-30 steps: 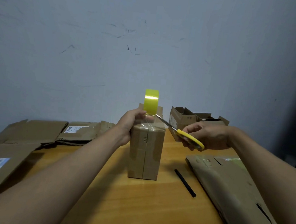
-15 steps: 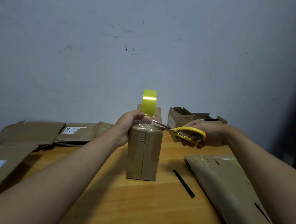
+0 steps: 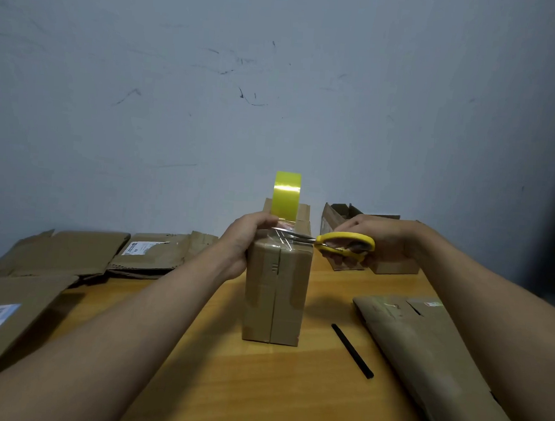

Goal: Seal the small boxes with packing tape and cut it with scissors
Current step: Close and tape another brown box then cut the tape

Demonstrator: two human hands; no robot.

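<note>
Head view: my left hand [image 3: 246, 241] steadies the upright box [image 3: 275, 289] mid-table; my right hand [image 3: 379, 242] grips the scissors [image 3: 342, 245], blades at the tape [image 3: 286, 194] strand. Advise keeping the strand taut and cutting squarely.

No readable text

White shipping labels sit on the flattened cardboard [image 3: 6, 316] at left and the flattened box [image 3: 155, 251] behind it; their print is too blurred.

The tape roll [image 3: 286, 194] hides its lower part behind the left hand [image 3: 244, 241] — label print unreadable.
</note>
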